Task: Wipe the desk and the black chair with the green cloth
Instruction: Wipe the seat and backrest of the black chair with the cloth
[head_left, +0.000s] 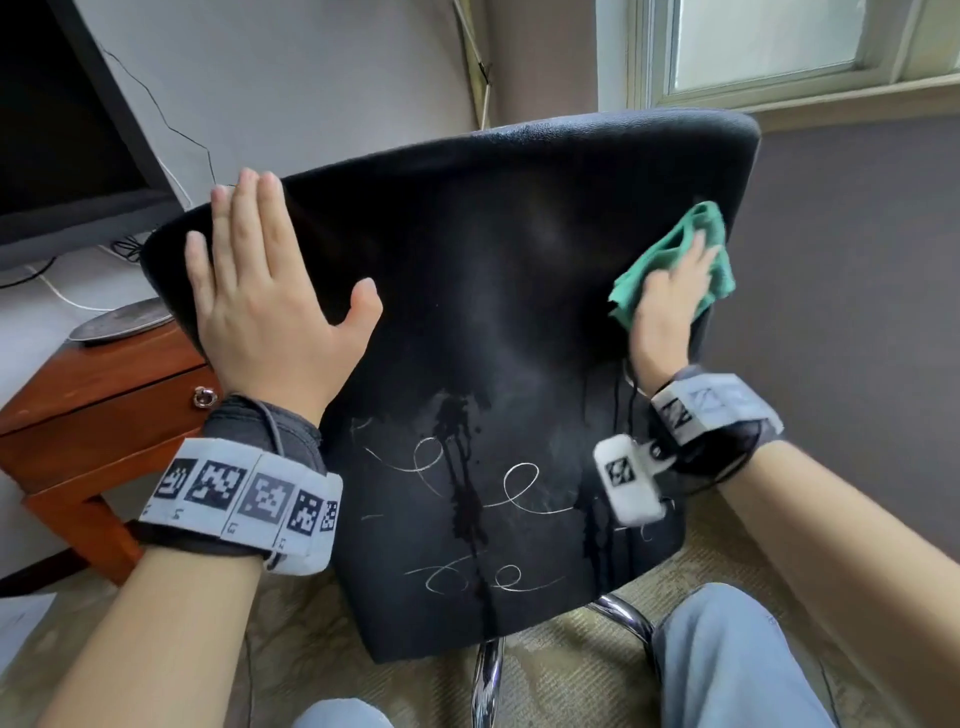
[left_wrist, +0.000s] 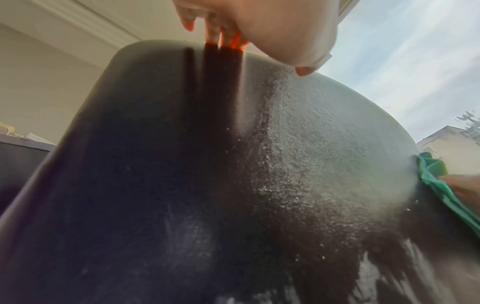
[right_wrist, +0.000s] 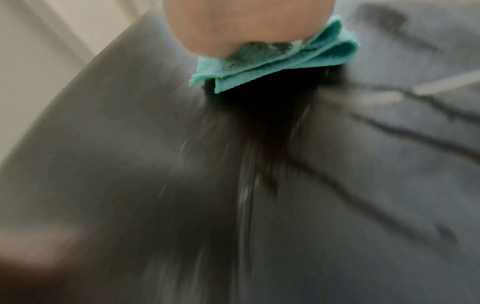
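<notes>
Two hands work the back of the black chair (head_left: 467, 322). Nearest, low on the panel, dark drip streaks (head_left: 462, 467) and pale scribbles (head_left: 514, 488) look unwiped, so the strokes probably need to overlap downward. Higher up, the left hand (head_left: 260, 291) lies flat with fingers straight and spread, bracing the backrest; it should keep the chair from swivelling. Farther right, the right hand (head_left: 670, 296) presses the folded green cloth (head_left: 691, 244) against the edge.
</notes>
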